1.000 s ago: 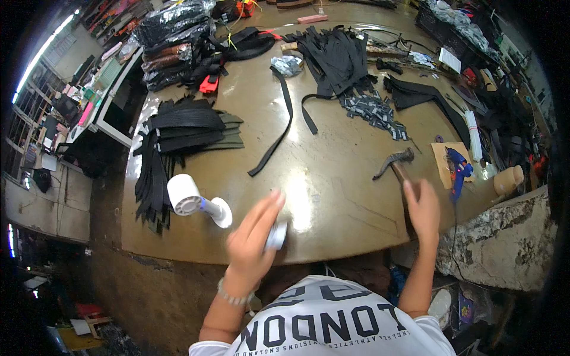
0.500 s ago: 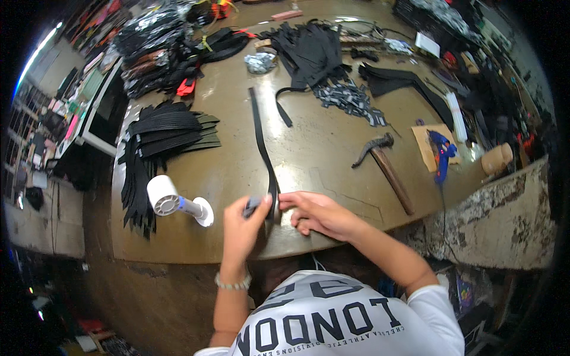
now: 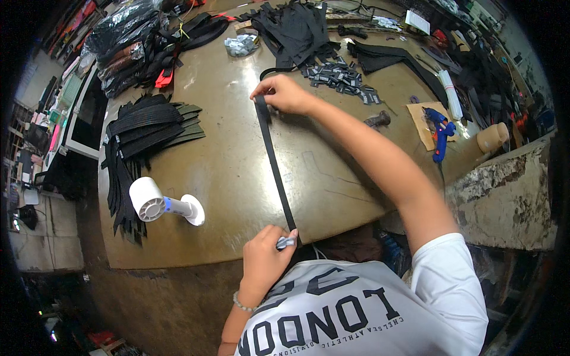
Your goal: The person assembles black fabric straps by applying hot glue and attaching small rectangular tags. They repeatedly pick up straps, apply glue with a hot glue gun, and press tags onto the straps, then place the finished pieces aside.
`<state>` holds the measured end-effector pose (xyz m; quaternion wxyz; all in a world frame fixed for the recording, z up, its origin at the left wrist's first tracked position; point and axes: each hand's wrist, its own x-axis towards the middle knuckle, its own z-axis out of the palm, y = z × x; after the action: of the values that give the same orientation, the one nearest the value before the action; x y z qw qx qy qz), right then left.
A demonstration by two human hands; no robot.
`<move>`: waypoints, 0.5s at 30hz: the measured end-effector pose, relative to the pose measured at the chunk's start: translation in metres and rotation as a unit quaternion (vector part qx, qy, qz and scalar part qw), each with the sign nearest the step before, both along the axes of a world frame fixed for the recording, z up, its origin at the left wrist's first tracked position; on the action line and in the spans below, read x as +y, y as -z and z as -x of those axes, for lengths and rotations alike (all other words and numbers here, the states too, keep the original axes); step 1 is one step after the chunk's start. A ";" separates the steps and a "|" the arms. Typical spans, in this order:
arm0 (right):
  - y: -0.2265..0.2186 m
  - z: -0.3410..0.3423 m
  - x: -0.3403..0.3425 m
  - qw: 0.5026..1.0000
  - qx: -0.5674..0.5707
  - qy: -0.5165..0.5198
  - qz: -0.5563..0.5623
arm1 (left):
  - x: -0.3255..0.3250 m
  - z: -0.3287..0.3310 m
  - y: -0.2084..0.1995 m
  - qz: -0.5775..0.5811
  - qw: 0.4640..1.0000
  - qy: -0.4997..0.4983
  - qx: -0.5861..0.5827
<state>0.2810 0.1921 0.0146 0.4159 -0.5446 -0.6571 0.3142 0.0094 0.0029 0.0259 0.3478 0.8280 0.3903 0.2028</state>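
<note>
A narrow black webbing strap (image 3: pixel 275 169) stretches nearly straight between my hands over the brown table. My left hand (image 3: pixel 266 255), at the front edge, is closed on the strap's near end. A small grey piece (image 3: pixel 285 242), too small to identify, also sits in its fingers. My right hand (image 3: pixel 284 96) reaches far up the table and pinches the strap's far end. Just beyond that hand, another black strap (image 3: pixel 276 70) curves, partly covered. A pile of small grey-and-black label-like pieces (image 3: pixel 341 77) lies to its right.
A white handheld fan (image 3: pixel 148 199) stands left, beside stacked black straps (image 3: pixel 148 127). A blue glue gun (image 3: pixel 440 135) rests on cardboard at right. My right arm hides most of the hammer (image 3: pixel 378 120). Black strips (image 3: pixel 294 32) and plastic-wrapped bundles (image 3: pixel 122 44) lie at the back.
My right hand has moved far up the table to the strap's far end. My left hand has come nearer my body, and the strap is now drawn straight. The view has shifted somewhat.
</note>
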 end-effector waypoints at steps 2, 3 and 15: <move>0.021 0.005 0.005 0.982 -0.170 0.074 0.032 | 0.001 0.000 0.005 -0.071 0.996 -0.001 0.059; 0.030 0.007 0.009 0.977 -0.182 0.110 0.012 | 0.002 0.000 0.008 -0.080 0.996 -0.002 0.043; -0.050 -0.008 -0.214 0.887 -0.142 0.412 -0.152 | 0.010 0.024 0.022 -0.209 0.971 0.109 -0.045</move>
<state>0.2895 -0.0222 0.0641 0.4881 -0.7355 -0.4648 -0.0694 -0.0142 0.0130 0.0036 0.2041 0.9100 0.2305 0.2778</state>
